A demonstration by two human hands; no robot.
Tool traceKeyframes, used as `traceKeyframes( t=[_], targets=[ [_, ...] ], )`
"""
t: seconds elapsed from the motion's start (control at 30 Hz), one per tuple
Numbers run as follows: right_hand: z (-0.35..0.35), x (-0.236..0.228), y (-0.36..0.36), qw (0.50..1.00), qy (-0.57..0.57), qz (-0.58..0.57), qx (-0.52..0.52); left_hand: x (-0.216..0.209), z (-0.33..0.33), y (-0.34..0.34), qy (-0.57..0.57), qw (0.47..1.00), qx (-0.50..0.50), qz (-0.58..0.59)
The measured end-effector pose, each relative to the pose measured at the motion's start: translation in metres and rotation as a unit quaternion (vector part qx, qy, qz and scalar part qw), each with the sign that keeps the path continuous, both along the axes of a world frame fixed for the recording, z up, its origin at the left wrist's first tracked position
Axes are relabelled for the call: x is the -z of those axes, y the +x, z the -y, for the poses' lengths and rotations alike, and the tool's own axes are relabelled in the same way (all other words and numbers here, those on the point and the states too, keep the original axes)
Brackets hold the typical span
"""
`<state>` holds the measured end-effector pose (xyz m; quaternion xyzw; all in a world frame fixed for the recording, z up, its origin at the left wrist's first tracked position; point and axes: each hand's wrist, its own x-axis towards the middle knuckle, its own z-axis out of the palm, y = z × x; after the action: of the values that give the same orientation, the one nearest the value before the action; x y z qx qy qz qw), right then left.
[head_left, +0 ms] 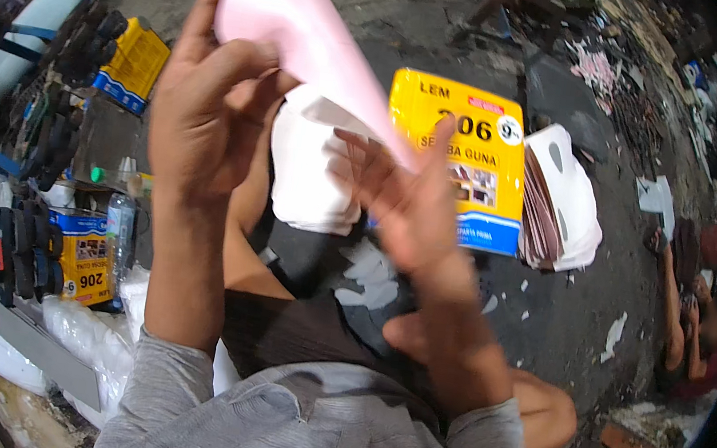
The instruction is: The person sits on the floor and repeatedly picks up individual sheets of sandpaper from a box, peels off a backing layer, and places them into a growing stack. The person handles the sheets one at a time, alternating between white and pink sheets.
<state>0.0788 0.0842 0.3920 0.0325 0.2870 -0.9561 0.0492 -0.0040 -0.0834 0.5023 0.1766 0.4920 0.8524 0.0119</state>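
Note:
A curved pink sheet [320,27], bent into a loose roll, is raised at upper centre. My left hand [220,109] grips its upper left end, thumb on the near face and fingers behind. Around the sheet's lower tip, my right hand [414,208] has its fingers spread and somewhat blurred; whether it touches the sheet is hard to see. Below the sheet lies a stack of white cut pieces [313,192]. Behind my right hand stands a yellow and blue can [466,112]. Against its right side rests another stack of white and brown shaped pieces [572,201].
White scraps [370,279] litter the dark floor. At left are dark sole-shaped pieces [33,247], another yellow can [86,258], a plastic bottle [118,235] and clear plastic bags [89,343]. Another person's limb [673,307] shows at far right, near heaped scraps.

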Motion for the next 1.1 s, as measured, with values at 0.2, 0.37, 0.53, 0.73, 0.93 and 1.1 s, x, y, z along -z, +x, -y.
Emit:
traceKeyframes(
  t=[0.2, 0.37, 0.53, 0.73, 0.93, 1.1],
  targets=[
    [-0.114, -0.092, 0.000, 0.947, 0.245, -0.095, 0.186, 0.014, -0.061, 0.025, 0.107, 0.991, 0.079, 0.002],
    [-0.141, -0.044, 0.016, 0.864, 0.423, -0.035, 0.271, 0.082, -0.081, 0.049, -0.266, 0.958, -0.105, 0.029],
    [-0.152, 0.038, 0.031, 0.585, 0.785, 0.170, 0.111, 0.161, -0.068, 0.094, -0.511, 0.840, -0.162, -0.086],
    [-0.158, 0.056, 0.022, 0.604, 0.771, 0.080, 0.184, 0.253, -0.038, 0.160, -0.637, 0.754, 0.050, -0.151],
    [-0.155, 0.043, 0.031, 0.531, 0.827, 0.032, 0.181, 0.326, -0.037, 0.145, -0.748, 0.636, 0.122, -0.148],
    [-0.159, 0.029, 0.072, 0.617, 0.785, -0.051, 0.018, 0.280, -0.029, 0.150, -0.611, 0.770, 0.183, 0.026]
  ],
)
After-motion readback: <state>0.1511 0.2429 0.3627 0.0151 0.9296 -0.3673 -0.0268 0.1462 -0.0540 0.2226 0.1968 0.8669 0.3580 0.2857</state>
